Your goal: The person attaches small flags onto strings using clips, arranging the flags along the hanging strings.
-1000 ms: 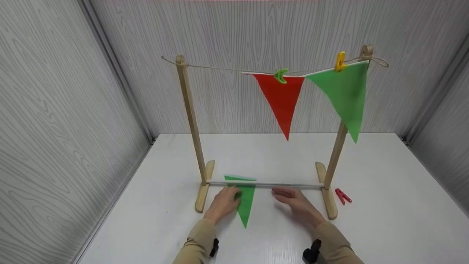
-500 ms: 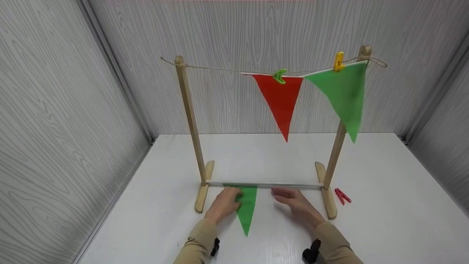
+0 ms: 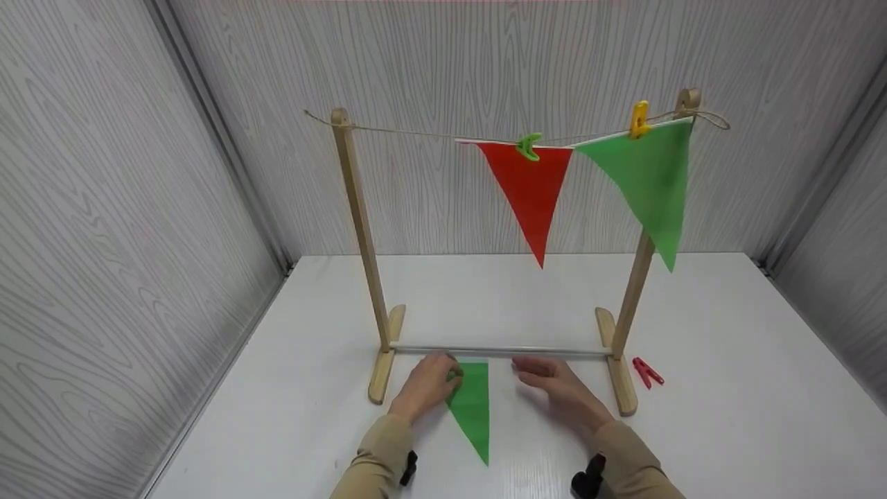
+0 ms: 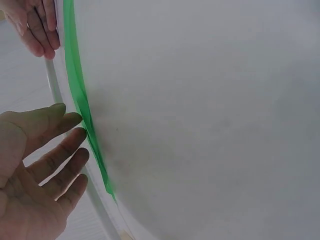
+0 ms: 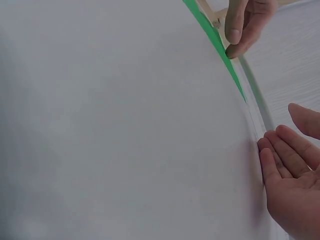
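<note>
A green triangular pennant (image 3: 475, 409) lies on the white table, its point toward the front. My left hand (image 3: 424, 382) is over the pennant's left side, fingers bent a little and fingertips right at the cloth. From the left wrist, the green pennant (image 4: 80, 85) shows nearly edge-on as a narrow strip, and the left hand's fingers (image 4: 65, 152) are spread, with fingertips along it. The pennant's upper left corner is hidden behind that hand. My right hand (image 3: 563, 391) rests on its edge to the right of the pennant, fingers extended and thumb apart, holding nothing.
A wooden stand (image 3: 364, 229) with a white bottom rod (image 3: 513, 348) is just behind the hands. On its string (image 3: 409, 131) hang a red pennant (image 3: 530, 194) with a green clip (image 3: 529, 147) and a larger-looking green pennant (image 3: 651, 173) with a yellow clip (image 3: 639, 120). A red clip (image 3: 647, 372) lies at right.
The green pennant on the table has slid toward the front, from under the rod to just before it, and its tip has swung right. Both hands have stayed nearly in place.
</note>
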Demonstrator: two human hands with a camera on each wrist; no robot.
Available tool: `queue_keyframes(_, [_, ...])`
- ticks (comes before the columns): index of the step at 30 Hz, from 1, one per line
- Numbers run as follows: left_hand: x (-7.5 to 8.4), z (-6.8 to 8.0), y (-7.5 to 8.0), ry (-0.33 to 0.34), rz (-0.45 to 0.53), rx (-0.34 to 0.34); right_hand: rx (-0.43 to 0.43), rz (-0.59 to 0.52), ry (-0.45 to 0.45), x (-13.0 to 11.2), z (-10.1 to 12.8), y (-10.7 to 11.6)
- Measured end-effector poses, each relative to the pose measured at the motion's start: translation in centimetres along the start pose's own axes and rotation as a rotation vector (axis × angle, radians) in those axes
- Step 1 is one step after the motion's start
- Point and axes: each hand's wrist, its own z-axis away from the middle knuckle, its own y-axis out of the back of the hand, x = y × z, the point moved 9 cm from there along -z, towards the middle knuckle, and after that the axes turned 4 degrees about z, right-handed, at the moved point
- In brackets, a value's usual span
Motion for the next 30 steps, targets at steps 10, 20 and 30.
queue_keyframes(10, [-0.1,0.2,0.4,-0.002,0.023,0.049,0.003,0.051,0.015,-0.3,0.1,-0.3])
queue_keyframes(20, [-0.1,0.4,0.7,-0.004,0.083,0.071,-0.013,0.077,0.05,-0.6,-0.1,-0.5])
queue_keyframes(30, [2.0,-0.8,1.2,-0.062,0.165,0.109,0.058,0.049,-0.018,-1.9,-0.5,-0.8])
